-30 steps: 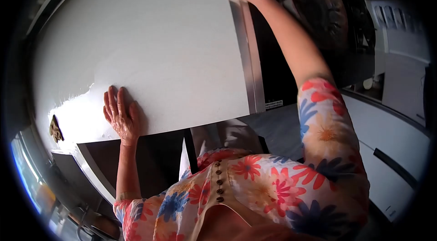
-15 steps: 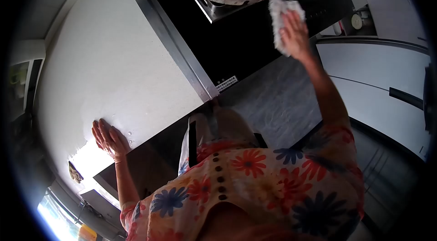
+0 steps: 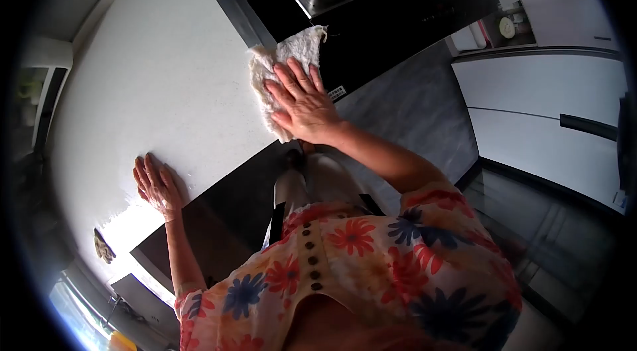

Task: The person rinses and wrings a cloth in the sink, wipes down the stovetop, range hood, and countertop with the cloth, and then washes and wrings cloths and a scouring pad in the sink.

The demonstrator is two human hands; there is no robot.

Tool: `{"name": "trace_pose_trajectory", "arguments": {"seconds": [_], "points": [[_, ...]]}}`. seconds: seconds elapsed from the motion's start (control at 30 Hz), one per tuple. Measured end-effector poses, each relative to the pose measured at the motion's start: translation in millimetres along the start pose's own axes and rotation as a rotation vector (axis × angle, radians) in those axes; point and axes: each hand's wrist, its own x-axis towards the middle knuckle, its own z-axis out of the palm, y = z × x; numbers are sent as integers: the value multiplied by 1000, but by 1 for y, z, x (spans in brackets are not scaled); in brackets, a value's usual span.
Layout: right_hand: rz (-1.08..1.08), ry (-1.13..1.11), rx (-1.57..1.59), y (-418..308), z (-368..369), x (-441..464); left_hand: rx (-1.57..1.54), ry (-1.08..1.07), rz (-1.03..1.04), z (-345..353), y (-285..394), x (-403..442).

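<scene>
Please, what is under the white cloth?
Under the white cloth, parts of the metal strip, white countertop and black cooktop edge are covered. Anything else beneath is hidden by the cloth and right hand.

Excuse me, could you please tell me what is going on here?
A person's right hand is spread flat on a white fluffy cloth, which lies over the metal strip between the pale countertop and the black glass cooktop. Their left hand holds nothing and rests on the countertop near its front edge. A small crumpled brown item, perhaps a rag, lies beyond the left hand.
</scene>
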Motion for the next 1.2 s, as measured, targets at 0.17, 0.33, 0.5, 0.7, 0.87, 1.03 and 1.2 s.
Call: {"name": "trace_pose_trajectory", "arguments": {"seconds": [0.17,0.33,0.5,0.7,0.87,1.03,1.2], "points": [[236,205,-243,166,-49,-42,-30,12,6,-3,4,1],[957,129,-241,255,-66,-48,-1,18,3,1,-2,0],[200,154,-20,55,-21,-45,-39,19,25,5,-8,-1],[91,267,-137,195,-54,-66,-60,36,88,-1,-3,3],[253,209,-380,432,-128,-100,213,-171,-235,6,-21,-6],[349,326,-437,702,-167,-136,434,-116,-653,-9,87,-16],[597,202,-376,822,-201,-143,277,-158,-873,-9,193,-11]]}}
